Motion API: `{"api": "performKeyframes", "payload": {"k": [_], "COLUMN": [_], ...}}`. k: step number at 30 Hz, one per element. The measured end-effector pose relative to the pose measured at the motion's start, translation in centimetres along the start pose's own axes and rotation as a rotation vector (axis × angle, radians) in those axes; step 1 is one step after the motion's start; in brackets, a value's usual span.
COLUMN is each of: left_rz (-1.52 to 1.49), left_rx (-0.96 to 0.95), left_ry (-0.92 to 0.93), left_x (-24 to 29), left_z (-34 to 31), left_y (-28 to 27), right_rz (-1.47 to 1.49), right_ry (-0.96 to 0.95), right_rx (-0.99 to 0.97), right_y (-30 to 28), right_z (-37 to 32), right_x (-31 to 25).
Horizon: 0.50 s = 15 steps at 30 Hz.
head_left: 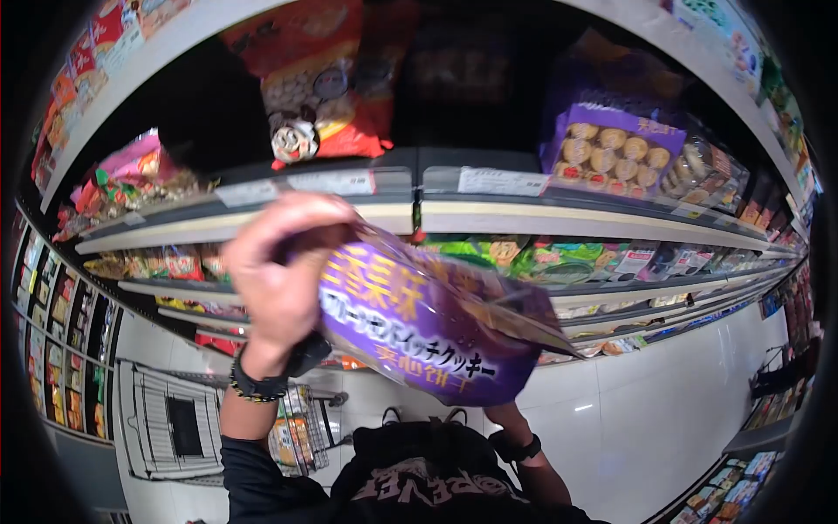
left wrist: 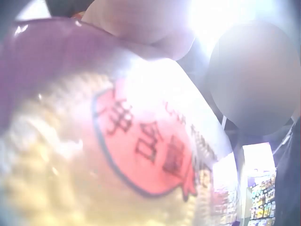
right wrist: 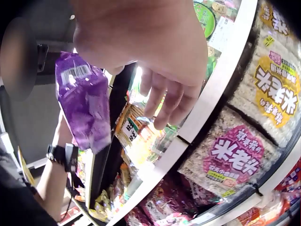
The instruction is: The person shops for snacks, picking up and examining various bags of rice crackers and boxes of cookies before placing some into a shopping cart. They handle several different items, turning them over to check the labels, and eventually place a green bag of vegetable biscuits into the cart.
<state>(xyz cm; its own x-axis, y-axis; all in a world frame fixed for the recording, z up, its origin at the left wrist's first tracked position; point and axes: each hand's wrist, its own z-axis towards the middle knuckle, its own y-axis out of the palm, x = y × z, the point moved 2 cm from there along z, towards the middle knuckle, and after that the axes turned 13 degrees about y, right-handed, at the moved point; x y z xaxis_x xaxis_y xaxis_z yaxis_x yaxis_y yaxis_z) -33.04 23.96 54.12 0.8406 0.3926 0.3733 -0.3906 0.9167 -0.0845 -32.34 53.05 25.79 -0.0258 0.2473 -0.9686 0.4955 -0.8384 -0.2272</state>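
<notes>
A purple bag of sandwich cookies (head_left: 419, 323) hangs tilted in front of the shelf, held near its upper left end by my left hand (head_left: 284, 275). Large lettering covers the side that faces up. Close up in the left wrist view, the clear front of the bag (left wrist: 61, 155) shows pale cookies and a red label, with a blurred part of the left hand (left wrist: 146, 23) above. My right hand (right wrist: 155, 61) has its fingers loosely bent, holding nothing, and is apart from the bag (right wrist: 84, 101). In the head view the bag hides most of that hand.
Another purple cookie bag (head_left: 615, 153) stands on the upper shelf at the right, and a red-and-orange bag (head_left: 327, 96) left of the middle. Price tags line the shelf edge (head_left: 327, 181). A wire shopping cart (head_left: 170, 428) stands at the lower left on the pale floor (head_left: 628, 393).
</notes>
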Motion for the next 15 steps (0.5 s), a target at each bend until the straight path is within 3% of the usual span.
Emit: {"api": "performKeyframes", "payload": {"k": [2, 5, 7, 8, 10, 12, 15], "left_rz": [0.111, 0.144, 0.155, 0.189, 0.233, 0.062, 0.054], "left_rx": [-0.087, -0.137, -0.144, -0.057, 0.041, 0.132, 0.109], "left_ry": [-0.119, -0.276, -0.353, -0.463, -0.578, -0.791, -0.846], "left_x": [-0.5, -2.1, -2.9, -3.4, -4.4, -5.3, -5.5], "left_z": [-3.7, -9.9, -13.4, -15.1, -17.5, -19.5, -20.7], "left_y": [0.5, 0.4, 0.3, 0.0, -0.9, -1.8, -2.8], "right_rz": [0.408, 0.557, 0.481, 0.407, 0.559, 0.351, 0.349], "right_ry": [0.097, 0.055, 0.141, 0.210, 0.156, 0.144, 0.238], "right_rx": [-0.028, -0.120, -0.178, -0.228, -0.305, -0.279, -0.294], "right_y": [0.6, 2.0, 2.6, 3.1, 4.2, 4.9, 5.8], "right_z": [0.9, 1.7, 2.0, 1.9, 2.2, 2.1, 2.4], "right_x": [0.5, 0.8, 0.6, 0.6, 0.6, -0.4, -1.1]}}
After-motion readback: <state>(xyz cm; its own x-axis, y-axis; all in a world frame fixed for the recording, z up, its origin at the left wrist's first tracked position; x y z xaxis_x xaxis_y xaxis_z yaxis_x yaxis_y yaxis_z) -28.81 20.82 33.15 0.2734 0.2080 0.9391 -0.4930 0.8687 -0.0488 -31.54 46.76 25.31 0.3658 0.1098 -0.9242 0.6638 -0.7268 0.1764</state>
